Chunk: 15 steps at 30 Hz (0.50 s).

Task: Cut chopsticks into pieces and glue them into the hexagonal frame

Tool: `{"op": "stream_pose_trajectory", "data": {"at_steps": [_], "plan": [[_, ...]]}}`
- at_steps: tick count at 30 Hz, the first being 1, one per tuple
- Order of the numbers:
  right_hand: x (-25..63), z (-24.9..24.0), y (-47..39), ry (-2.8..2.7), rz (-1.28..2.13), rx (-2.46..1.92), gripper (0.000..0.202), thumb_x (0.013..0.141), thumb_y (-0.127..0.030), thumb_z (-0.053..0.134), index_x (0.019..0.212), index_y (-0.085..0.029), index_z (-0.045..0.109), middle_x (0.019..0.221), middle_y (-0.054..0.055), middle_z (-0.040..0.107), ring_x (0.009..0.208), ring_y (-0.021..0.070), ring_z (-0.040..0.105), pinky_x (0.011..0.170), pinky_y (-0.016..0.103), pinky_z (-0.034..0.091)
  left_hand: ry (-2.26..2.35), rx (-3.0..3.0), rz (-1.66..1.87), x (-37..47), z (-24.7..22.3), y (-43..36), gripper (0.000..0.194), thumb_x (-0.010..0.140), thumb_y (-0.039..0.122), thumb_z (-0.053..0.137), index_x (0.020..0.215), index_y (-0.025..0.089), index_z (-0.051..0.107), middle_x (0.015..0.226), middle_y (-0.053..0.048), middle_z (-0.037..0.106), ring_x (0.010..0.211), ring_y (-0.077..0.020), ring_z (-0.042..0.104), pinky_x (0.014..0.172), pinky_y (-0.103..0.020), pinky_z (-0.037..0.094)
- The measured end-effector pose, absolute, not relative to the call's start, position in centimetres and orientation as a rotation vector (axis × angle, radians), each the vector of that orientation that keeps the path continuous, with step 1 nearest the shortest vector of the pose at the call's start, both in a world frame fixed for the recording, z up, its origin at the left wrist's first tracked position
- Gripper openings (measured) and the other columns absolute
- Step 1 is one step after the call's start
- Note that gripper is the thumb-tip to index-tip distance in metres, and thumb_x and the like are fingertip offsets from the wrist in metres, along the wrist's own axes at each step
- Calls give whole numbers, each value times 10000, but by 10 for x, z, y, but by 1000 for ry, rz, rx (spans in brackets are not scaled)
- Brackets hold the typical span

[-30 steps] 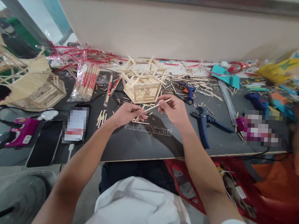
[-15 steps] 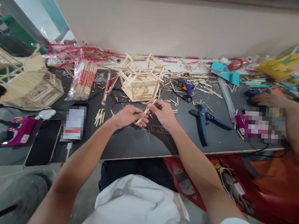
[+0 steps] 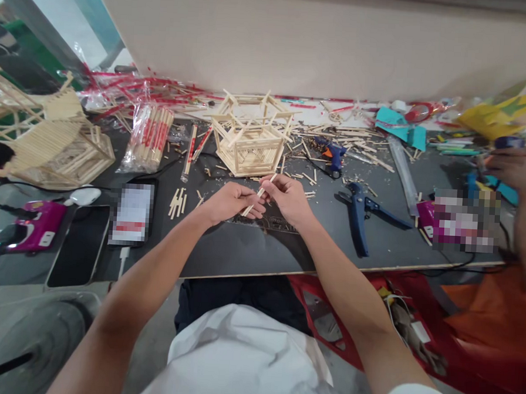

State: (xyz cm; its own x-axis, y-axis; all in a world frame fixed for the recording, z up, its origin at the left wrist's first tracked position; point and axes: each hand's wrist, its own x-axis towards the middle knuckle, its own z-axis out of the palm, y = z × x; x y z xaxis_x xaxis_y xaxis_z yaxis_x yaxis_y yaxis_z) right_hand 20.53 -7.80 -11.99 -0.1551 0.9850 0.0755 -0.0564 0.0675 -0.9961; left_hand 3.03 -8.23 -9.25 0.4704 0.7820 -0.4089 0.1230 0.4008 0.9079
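My left hand (image 3: 232, 203) and my right hand (image 3: 290, 199) meet above the near middle of the table. Between them slants a short wooden stick (image 3: 248, 210), perhaps two sticks lying together. The left fingers curl round its lower part, while the right thumb and fingers pinch the upper end. Just beyond stands a many-sided frame built of wooden sticks (image 3: 251, 143). Several short cut sticks (image 3: 177, 203) lie left of my left hand. Blue-handled cutters (image 3: 357, 222) rest opened out to the right of my right hand.
A blue glue gun (image 3: 334, 155) lies among stick scraps. Bagged chopsticks (image 3: 148, 138) and another stick model (image 3: 67, 145) stand left, with two phones (image 3: 79, 246) and a purple power strip (image 3: 38, 226) nearer. Far right, another person's hand (image 3: 518, 169) is over the table.
My hands keep the same grip on the stick, with barely any movement. The other person's hand at the right has lifted away from the table and moved further right.
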Motion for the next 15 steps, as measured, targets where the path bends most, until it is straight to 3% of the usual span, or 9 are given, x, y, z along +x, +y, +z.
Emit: {"op": "stream_pose_trajectory", "data": {"at_steps": [15], "plan": [[205, -124, -77, -1297, 1336, -1068, 447, 693, -629, 779, 786, -209, 657, 645, -19, 640, 584, 112, 580, 578, 262, 518, 1010, 1107, 505, 31, -95, -83, 132, 935, 168, 616, 943, 83, 717, 791, -93, 749, 682, -156, 728, 726, -314, 602]]}}
